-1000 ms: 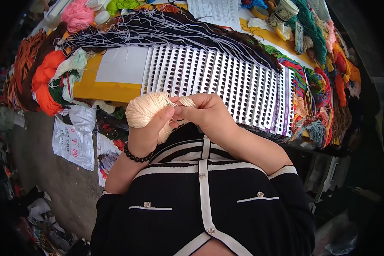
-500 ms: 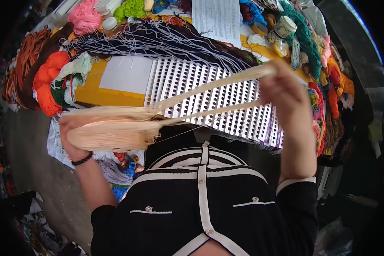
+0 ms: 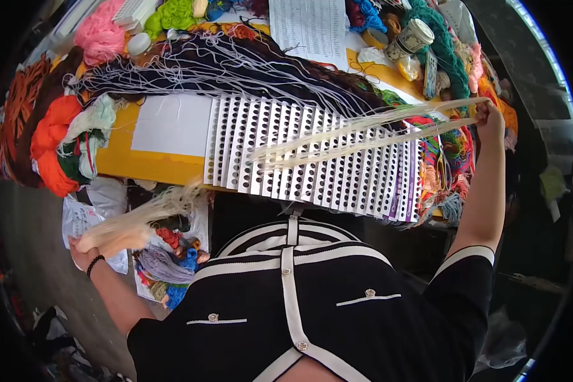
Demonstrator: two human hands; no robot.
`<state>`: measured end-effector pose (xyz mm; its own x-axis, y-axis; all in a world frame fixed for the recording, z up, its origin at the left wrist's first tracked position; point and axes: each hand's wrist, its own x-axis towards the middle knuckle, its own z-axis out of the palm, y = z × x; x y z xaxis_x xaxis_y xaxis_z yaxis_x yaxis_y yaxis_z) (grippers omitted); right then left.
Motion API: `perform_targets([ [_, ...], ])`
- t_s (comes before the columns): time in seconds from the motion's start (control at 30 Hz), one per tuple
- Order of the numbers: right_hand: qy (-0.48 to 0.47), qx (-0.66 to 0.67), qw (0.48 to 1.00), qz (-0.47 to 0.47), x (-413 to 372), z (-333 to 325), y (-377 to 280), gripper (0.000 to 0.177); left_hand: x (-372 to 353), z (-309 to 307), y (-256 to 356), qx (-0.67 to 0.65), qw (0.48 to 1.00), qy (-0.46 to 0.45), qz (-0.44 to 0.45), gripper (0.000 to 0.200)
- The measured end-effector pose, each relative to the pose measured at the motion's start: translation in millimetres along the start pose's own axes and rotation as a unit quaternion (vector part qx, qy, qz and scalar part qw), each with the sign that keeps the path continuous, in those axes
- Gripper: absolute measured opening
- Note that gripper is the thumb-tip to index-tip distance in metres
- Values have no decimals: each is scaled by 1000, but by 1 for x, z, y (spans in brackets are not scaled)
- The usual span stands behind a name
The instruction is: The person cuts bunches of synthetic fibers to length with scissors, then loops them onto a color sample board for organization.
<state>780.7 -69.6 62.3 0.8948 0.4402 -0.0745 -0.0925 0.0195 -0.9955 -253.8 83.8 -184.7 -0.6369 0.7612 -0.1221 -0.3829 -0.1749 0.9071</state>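
Observation:
At the lower left, my left hand is closed on a bundle of cream thread, whose loose, frayed end hangs near the table's front edge. My right hand, out at the far right, grips a long strand of cream thread. That strand stretches left in two lengths over the white punched cards and ends near their left half. A gap separates the strand from the bundle.
Dark and lilac threads lie across the table behind the cards. Orange-red yarn sits at the left, a patterned cup at the back right. Printed paper lies at the back. Below left is a bag with coloured yarn.
My right hand has moved outward to the right with the strand, now apart from the bundle. My left hand has moved down and left with the bundle.

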Motion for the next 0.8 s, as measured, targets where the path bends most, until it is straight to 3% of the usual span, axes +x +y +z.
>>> perform_targets([
  [0.03, 11, -70, 997, -18, -2, 0, -1, 14, -11, 14, 5, -68, 995, 5, -69, 11],
  [0.07, -53, -120, 990, -44, -12, 8, 0, 14, -30, 31, 8, -135, 981, 11, -138, 9],
  [0.1, -117, -169, 976, -69, -31, 26, 4, 14, -71, 68, 5, -52, 995, -8, -87, 18],
  [0.17, -191, -308, 926, -108, -130, 111, 13, 21, -141, 138, 9, -140, 960, -61, -235, 39],
  [0.2, -273, -336, 899, -69, -150, 128, 38, 25, -149, 151, -1, -257, 867, -235, -356, 44],
  [0.23, -423, -281, 852, -126, -188, 155, 61, 24, -152, 158, -19, -295, 790, -337, -419, 47],
  [0.27, -507, -349, 787, 24, -223, 179, 71, 20, -156, 164, -36, -307, 702, -439, -470, 50],
  [0.3, -597, -260, 758, 44, -268, 204, 80, 16, -186, 196, -34, -229, 710, -480, -461, 51],
  [0.33, -653, -332, 676, -86, -301, 225, 86, 16, -216, 228, -32, -149, 710, -524, -446, 52],
  [0.4, -666, -392, 583, -251, -345, 246, 97, 15, -269, 278, -30, -67, 677, -580, -448, 54],
  [0.43, -672, -390, 577, -253, -349, 249, 98, 15, -284, 295, -30, -49, 648, -577, -495, 51],
  [0.47, -650, -384, 596, -273, -352, 252, 97, 16, -301, 309, -21, 23, 696, -552, -458, 43],
  [0.5, -626, -378, 615, -294, -353, 255, 94, 18, -304, 314, -25, 46, 689, -566, -451, 35],
  [0.53, -634, -325, 669, -209, -349, 255, 79, 16, -303, 318, -29, 68, 680, -581, -443, 28],
  [0.6, -590, -285, 712, -251, -343, 254, 74, 16, -300, 323, -23, 95, 678, -609, -401, 22],
  [0.67, -602, -284, 697, -267, -339, 253, 80, 16, -304, 328, -17, 126, 670, -637, -360, 18],
  [0.73, -613, -281, 682, -283, -335, 254, 86, 17, -315, 325, -12, 208, 749, -629, 6, 17],
  [0.77, -632, -240, 672, -302, -331, 258, 87, 16, -314, 323, -12, 285, 707, -605, 230, 20],
  [0.8, -651, -198, 660, -320, -329, 260, 88, 15, -315, 319, -16, 286, 707, -605, 230, 20],
])
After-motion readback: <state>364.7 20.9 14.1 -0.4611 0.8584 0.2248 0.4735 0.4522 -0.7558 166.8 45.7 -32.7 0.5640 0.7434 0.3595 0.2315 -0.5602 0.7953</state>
